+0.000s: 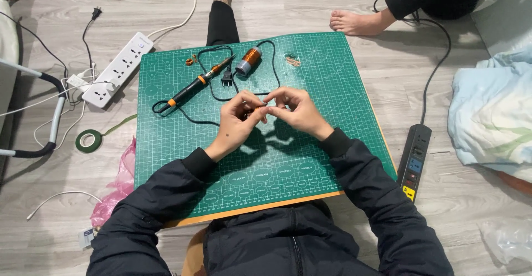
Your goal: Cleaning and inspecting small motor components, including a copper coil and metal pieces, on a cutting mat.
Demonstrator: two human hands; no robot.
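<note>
The cutting mat (310, 160) looks like matt green rubbery plastic with a fine printed grid. The floor (354, 10) is pale wood-look planks, smooth with a soft sheen. The soldering iron (195, 86) has a black and orange plastic handle and a dull metal tip. The spool (249, 60) carries shiny copper wire. Both sleeves (366, 182) are dark, slightly glossy padded cloth. The white power strip (118, 69) is smooth plastic.

Bright, even overhead light; sharp picture, soft shadows, slight edge distortion.
</note>
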